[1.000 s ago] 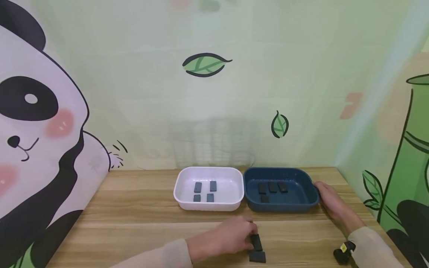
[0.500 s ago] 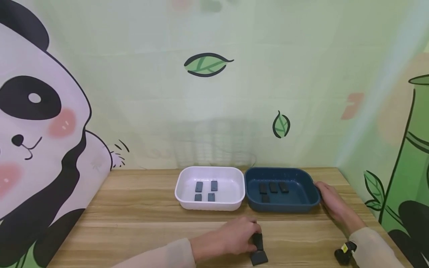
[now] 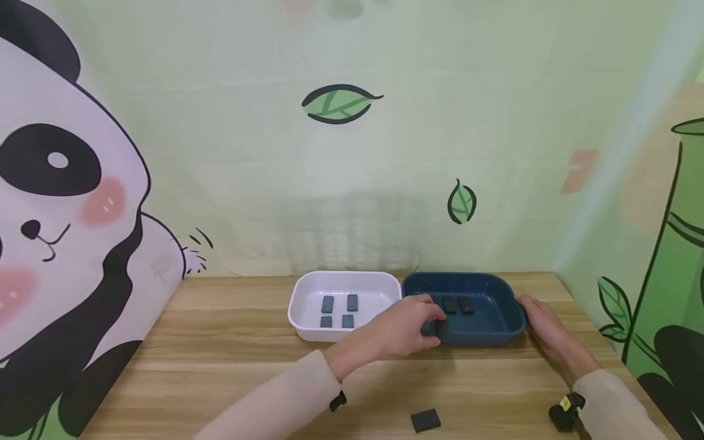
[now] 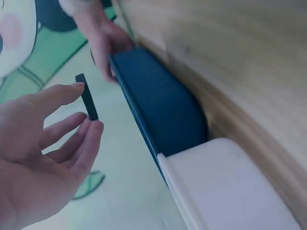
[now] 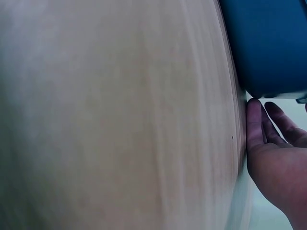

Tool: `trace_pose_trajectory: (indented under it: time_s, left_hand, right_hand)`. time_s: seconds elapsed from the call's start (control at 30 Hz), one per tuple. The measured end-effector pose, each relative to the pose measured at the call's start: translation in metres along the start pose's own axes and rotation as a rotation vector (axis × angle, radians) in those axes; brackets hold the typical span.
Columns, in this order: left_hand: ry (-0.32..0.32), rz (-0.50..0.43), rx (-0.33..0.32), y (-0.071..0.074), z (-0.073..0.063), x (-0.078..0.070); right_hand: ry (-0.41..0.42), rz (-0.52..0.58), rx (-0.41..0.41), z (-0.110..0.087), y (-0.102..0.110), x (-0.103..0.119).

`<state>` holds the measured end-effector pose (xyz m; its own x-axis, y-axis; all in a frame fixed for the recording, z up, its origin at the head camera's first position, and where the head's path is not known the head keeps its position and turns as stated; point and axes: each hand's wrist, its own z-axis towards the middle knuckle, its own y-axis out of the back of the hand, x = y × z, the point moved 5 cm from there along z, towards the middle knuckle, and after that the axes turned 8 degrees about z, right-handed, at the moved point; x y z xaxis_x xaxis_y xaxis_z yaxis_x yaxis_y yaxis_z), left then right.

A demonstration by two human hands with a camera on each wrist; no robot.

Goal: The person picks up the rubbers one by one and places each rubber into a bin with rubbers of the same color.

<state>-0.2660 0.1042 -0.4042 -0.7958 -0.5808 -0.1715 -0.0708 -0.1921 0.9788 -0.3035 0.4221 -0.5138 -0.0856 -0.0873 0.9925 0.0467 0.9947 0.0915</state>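
My left hand is over the front left of the dark blue tray, pinching a thin dark rectangular tile between thumb and fingertips. In the left wrist view the tile stands on edge, above the tray's rim. At the tray's right end, the straight fingers of my right hand touch its outer wall. Two black tiles show inside the blue tray; its left part is hidden by my left hand. Another black tile lies flat on the wooden table, near the front.
A white tray stands left of the blue one, side by side with it, with several blue-grey tiles inside. Right behind both trays rises a printed cloth backdrop. The wooden table extends to the left and front.
My left hand has lifted one tile off the table and carried it forward to the blue tray. The other tile stays on the table. My right hand keeps its place.
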Motion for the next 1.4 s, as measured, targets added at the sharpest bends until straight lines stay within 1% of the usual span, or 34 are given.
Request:
trace_pose_trajectory:
  time_s: [0.1,0.23,0.37,0.5,0.6,0.73,0.87,1.0,1.13,1.23,1.4]
  left_hand:
    - [0.027,-0.027,-0.033,0.005,0.018,0.009]
    - [0.058,-0.062,-0.061,0.002,0.039,0.021]
    - [0.064,-0.07,-0.06,-0.01,0.055,0.027]
    - [0.047,-0.04,-0.028,-0.027,0.069,0.029]
    - [0.037,-0.024,-0.01,-0.037,0.077,0.029]
    - [0.042,-0.019,0.016,-0.05,0.085,0.03]
    - [0.053,0.006,0.06,-0.061,0.092,0.032]
    - [0.082,0.026,0.108,-0.069,0.097,0.034]
    - [0.098,0.017,0.114,-0.072,0.1,0.036]
    - [0.101,0.011,0.11,-0.073,0.1,0.037]
    - [0.126,0.008,0.123,-0.076,0.101,0.039]
  right_hand:
    - [0.004,0.012,-0.001,0.001,0.002,-0.001]
    - [0.003,0.038,-0.007,0.002,0.003,-0.002]
    - [0.012,0.048,-0.008,0.001,0.001,-0.001]
    - [0.024,0.038,-0.01,0.0,0.0,0.0]
    - [0.036,0.043,-0.016,-0.001,0.001,0.002]
    - [0.043,0.057,-0.016,-0.002,0.0,0.004]
    - [0.035,0.045,-0.026,-0.003,-0.001,0.005]
    - [0.02,0.028,-0.033,-0.002,0.001,0.004]
    - [0.01,0.021,-0.038,-0.001,0.002,0.003]
    - [0.014,0.023,-0.045,-0.001,0.002,0.003]
    - [0.024,-0.005,-0.046,-0.001,0.001,0.004]
